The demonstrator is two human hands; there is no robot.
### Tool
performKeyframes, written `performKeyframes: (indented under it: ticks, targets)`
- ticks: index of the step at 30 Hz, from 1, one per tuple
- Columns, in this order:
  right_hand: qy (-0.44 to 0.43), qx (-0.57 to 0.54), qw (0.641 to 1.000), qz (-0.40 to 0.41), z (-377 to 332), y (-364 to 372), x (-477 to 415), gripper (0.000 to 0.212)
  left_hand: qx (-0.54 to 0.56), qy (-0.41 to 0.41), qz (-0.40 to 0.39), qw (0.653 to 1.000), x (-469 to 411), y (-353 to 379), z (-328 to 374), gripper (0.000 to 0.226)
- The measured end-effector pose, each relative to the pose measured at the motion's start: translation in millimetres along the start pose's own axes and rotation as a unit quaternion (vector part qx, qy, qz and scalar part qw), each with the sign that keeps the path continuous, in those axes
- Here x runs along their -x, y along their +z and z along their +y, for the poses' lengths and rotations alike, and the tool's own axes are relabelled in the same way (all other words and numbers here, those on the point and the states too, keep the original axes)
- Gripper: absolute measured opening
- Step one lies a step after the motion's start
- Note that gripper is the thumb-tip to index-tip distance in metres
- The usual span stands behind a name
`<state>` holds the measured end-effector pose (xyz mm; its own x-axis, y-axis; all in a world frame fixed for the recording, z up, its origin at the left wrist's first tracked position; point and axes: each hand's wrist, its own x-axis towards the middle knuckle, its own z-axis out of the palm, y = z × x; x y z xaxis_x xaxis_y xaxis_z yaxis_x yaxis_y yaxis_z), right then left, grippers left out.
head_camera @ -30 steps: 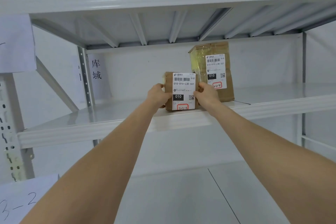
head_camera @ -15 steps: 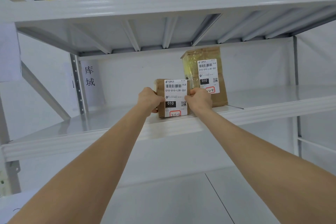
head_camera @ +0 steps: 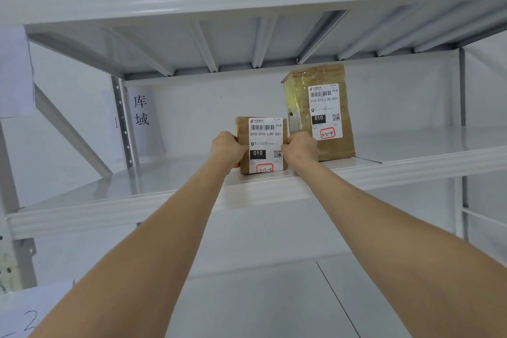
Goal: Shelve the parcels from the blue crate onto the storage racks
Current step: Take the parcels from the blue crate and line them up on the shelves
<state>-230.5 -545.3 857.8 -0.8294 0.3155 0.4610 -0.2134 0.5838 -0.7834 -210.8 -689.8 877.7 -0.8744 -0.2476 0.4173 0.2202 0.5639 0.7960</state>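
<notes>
Left hand (head_camera: pixel 228 149) and right hand (head_camera: pixel 299 147) grip the small parcel (head_camera: pixel 263 145) by its sides, standing it label-out at the shelf (head_camera: pixel 164 195) edge beside taller parcel (head_camera: pixel 321 112), likely for readability.

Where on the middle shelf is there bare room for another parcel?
The shelf is bare between the upright post and the small parcel, and right of the tall parcel. Crowded: left hand and right hand grip the small parcel.
</notes>
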Motion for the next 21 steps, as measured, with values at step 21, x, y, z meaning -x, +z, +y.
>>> performKeyframes:
  ticks: [21]
  targets:
    - [0.034,0.026,0.999,0.030,-6.3,27.7,-21.6,0.019,0.011,-0.008,-0.021,1.000,-20.4,6.0,-10.0,0.017]
